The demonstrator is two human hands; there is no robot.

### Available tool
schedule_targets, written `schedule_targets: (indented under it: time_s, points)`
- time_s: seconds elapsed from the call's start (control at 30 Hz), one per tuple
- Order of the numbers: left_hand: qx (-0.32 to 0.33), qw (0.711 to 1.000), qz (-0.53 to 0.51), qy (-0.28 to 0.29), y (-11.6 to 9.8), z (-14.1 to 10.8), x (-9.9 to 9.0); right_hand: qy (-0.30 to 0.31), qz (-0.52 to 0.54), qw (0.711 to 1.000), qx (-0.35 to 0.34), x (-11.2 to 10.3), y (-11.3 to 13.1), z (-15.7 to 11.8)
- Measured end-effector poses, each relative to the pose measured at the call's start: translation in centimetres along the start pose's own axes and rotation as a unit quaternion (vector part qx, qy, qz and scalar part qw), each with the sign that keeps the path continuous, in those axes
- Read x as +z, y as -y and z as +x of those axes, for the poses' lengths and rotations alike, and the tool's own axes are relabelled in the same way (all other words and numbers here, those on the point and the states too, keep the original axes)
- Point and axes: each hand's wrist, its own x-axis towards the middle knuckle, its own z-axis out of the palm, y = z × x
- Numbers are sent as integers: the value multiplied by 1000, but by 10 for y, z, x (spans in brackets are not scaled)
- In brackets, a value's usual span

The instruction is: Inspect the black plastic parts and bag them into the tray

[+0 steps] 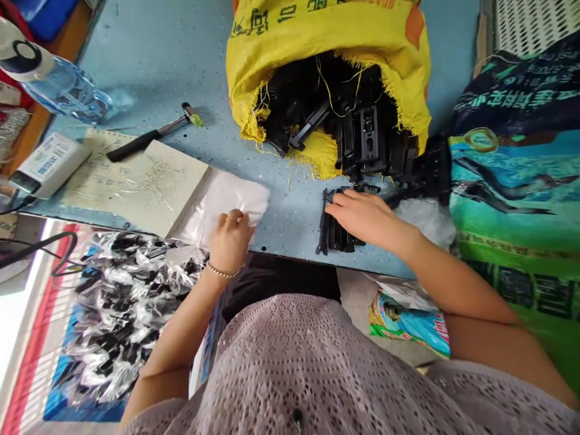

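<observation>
My left hand (230,240) rests with curled fingers on a stack of clear plastic bags (244,193), closed at the near layer. My right hand (362,217) bends over a small row of long black plastic parts (336,237) near the table's front edge, its fingers closed around the top of one. Above them lies a yellow woven sack (258,48) with a torn mouth, and many more black parts (369,136) spill out of it. Left of the bags is a cardboard sheet (176,175) with tiny pale bits scattered on it.
A hammer (149,138), a white box (52,163) and a water bottle (67,87) occupy the table's left. Below, a crate holds bagged black parts (122,320). A green-blue printed sack (516,199) stands at right, beside crumpled clear plastic (428,220).
</observation>
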Motion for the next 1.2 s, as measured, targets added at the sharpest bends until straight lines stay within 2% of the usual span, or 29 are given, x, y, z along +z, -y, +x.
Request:
schedule_targets:
  time_s: [0.07, 0.17, 0.37, 0.47, 0.53, 0.57, 0.6, 0.63, 0.67, 0.73, 0.77, 0.8, 0.83, 0.87, 0.93, 1.0, 1.07, 1.13, 1.2]
  points:
    - [-7, 1000, 2, -4, 8, 10, 12, 43, -24, 998, 47, 3, 15, -3]
    - [-33, 997, -71, -30, 24, 13, 9, 70, -60, 986, 142, 12, 39, -10]
    - [-88, 974, -204, -35, 32, 10, -5, -1, -44, 981, 187, 34, 71, -16]
    - [-88, 972, -210, -57, 31, 7, -10, -6, 16, 978, 208, 45, 72, -13]
    - [-36, 983, -166, -68, 28, 5, -14, -34, 114, 967, 226, 52, 69, -7]
    - [-10, 987, -144, -67, 27, 5, -16, -58, 191, 952, 232, 54, 68, -4]
    - [6, 990, -130, -61, 26, 5, -18, -83, 290, 926, 229, 56, 69, 0]
    - [8, 990, -128, -53, 25, 5, -19, -99, 407, 883, 213, 58, 71, 5]
    - [1, 990, -137, -45, 25, 6, -19, -95, 533, 821, 182, 60, 76, 10]
    - [-15, 986, -165, -33, 28, 7, -19, -24, 747, 656, 106, 64, 90, 20]
    - [-18, 985, -171, -31, 31, 8, -19, 26, 815, 573, 79, 67, 98, 26]
    - [-17, 985, -166, -33, 34, 8, -19, 72, 858, 504, 68, 70, 106, 32]
    - [-10, 988, -151, -38, 37, 7, -20, 108, 882, 453, 71, 73, 114, 37]
    - [4, 991, -128, -45, 40, 5, -22, 130, 896, 417, 82, 77, 120, 43]
    - [57, 994, -80, -55, 40, -2, -26, 158, 909, 373, 102, 82, 128, 53]
    - [134, 988, -62, -49, 32, -13, -28, 173, 914, 349, 109, 82, 132, 63]
    - [205, 974, -88, -32, 18, -26, -26, 126, 918, 353, 132, 79, 135, 71]
    - [251, 959, -126, -17, 2, -35, -21, 24, 904, 396, 162, 74, 138, 76]
    - [267, 951, -155, -7, -10, -39, -17, -58, 869, 462, 168, 69, 140, 78]
